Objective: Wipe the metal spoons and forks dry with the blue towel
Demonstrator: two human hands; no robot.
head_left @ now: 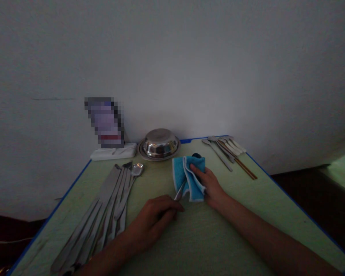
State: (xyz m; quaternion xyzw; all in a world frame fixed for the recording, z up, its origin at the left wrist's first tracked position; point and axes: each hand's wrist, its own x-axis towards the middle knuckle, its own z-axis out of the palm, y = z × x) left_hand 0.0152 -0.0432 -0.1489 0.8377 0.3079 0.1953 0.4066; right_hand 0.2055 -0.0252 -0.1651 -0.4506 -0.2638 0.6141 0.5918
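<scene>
My right hand point(212, 184) is closed on a folded blue cloth point(194, 178) with pale edging, its thumb pressing the front fold. A thin metal utensil point(179, 192) runs up into the cloth, which covers its upper part, so its kind cannot be made out. The lower end of that utensil is pinched in my left hand point(160, 214), low over the table. Just above the cloth's top edge shows a small dark rounded shape point(196, 155); whether it belongs to the utensil is unclear.
Long metal utensils point(105, 207) lie fanned out at the left, a spoon point(137, 168) among them. An upturned metal bowl point(161, 142) stands near the wall. A blurred upright device point(106, 122) rests on a white base point(114, 152). Spoons and chopsticks point(245, 168) lie at the right.
</scene>
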